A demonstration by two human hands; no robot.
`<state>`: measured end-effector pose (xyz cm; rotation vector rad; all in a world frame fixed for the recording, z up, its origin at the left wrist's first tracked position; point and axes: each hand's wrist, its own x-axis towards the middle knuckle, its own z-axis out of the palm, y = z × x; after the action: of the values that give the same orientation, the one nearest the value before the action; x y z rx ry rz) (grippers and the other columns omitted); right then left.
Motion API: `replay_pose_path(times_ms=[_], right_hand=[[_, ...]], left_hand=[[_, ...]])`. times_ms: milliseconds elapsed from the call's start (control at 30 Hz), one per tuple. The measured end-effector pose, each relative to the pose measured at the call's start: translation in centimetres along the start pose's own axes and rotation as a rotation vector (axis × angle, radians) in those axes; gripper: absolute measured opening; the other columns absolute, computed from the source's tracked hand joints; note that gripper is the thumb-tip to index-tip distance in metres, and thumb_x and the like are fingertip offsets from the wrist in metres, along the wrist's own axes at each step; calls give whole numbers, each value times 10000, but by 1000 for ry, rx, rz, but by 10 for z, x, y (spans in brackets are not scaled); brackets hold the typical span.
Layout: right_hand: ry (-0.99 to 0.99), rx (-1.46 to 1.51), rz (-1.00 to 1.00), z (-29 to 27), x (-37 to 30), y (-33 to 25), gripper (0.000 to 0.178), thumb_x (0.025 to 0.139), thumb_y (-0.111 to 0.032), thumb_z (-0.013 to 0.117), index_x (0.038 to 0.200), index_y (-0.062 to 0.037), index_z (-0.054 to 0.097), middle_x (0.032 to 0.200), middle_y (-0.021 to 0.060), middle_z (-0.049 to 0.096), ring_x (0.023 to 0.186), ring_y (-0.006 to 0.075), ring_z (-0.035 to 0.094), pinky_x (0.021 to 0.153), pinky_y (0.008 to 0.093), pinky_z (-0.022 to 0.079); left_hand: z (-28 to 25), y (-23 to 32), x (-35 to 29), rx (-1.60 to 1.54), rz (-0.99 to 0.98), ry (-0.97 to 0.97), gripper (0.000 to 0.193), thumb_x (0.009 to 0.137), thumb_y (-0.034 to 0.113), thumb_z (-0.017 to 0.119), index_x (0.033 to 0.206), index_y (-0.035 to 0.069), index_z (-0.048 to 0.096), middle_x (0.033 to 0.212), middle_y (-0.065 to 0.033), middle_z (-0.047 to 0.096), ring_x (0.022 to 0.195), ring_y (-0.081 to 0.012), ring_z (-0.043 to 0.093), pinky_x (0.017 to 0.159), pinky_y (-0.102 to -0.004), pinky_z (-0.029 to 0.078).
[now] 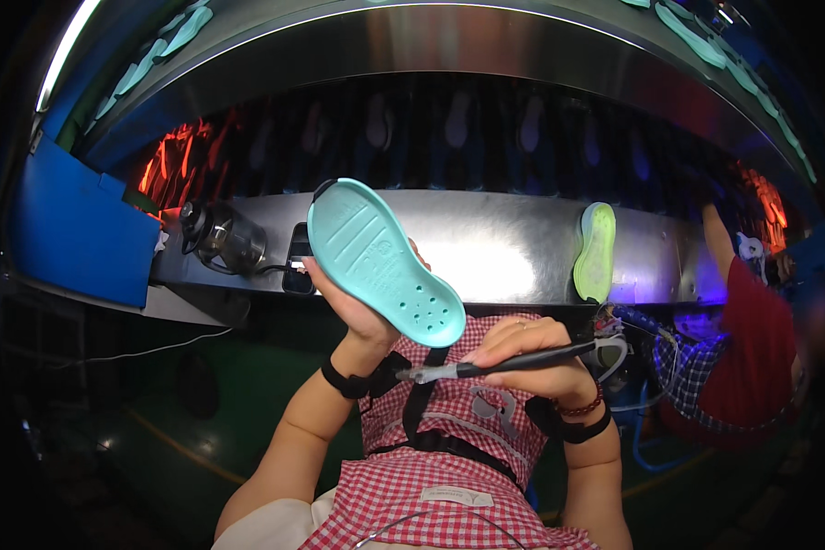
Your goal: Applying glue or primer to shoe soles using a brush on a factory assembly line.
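The left hand (361, 313) holds one turquoise shoe sole (385, 266) between its thumb and fingers, at the near edge of the desk (486, 275). The right hand (530, 353) is closed around one black-handled brush (472, 368), whose tip is apart from this sole. On the desk there are one yellow-green sole (596, 252) and one clear pot (235, 241)

Your left hand (362, 313) supports a turquoise shoe sole (385, 261) from beneath, its perforated end angled toward your right hand (536, 353). In your right hand lies a black-handled tool (522, 360), its pale tip pointing left, near your left wrist and apart from the sole. Beyond both hands runs a metal bench (500, 247), bearing a dark, see-through jug (229, 240) left of your left hand and a yellow-green sole (598, 252) beyond and right of your right.
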<state>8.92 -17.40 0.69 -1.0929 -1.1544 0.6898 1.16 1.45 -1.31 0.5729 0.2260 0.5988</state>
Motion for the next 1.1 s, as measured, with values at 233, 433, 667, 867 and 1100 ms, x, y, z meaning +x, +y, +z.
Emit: replay_pose_path(times_ms=[233,433,667,867,1100], right_hand=[[100,-36,98,-1,-4,5,224,669,18,698,888,-9,660,912,103,647,887,173,582,812,303,460],[441,685,201,15,-10,23,194,764,26,613,957,41,597,949,157,622,848,180,612,799,256,485],[132,41,214,12,-10,-8,212,722,50,645,931,20,624,907,107,635,789,114,597,682,207,484],[-55,-198,99,5,4,-12,210,717,-4,669,923,4,630,896,125,646,808,184,631,705,255,495],[-134,-217,96,-10,9,-28,218,685,-22,692,892,26,640,895,166,645,854,265,635,772,316,502]], left_hand=[[-2,3,-1,111,0,-92,926,728,778,117,1093,8,478,865,-158,564,704,-259,564,635,-372,483],[6,2,-15,-180,-237,51,800,810,647,276,1294,12,328,1212,-220,445,1046,-339,501,876,-452,427],[-32,-6,-15,96,-435,-336,559,871,361,381,1292,0,309,1180,-195,486,1029,-275,536,885,-397,447],[-8,12,-2,213,-802,-348,433,870,251,491,1172,-55,439,985,-148,580,813,-168,612,692,-273,528],[-2,28,4,461,-992,-436,513,857,264,481,1229,-79,393,1119,-203,528,986,-227,561,851,-322,455]])
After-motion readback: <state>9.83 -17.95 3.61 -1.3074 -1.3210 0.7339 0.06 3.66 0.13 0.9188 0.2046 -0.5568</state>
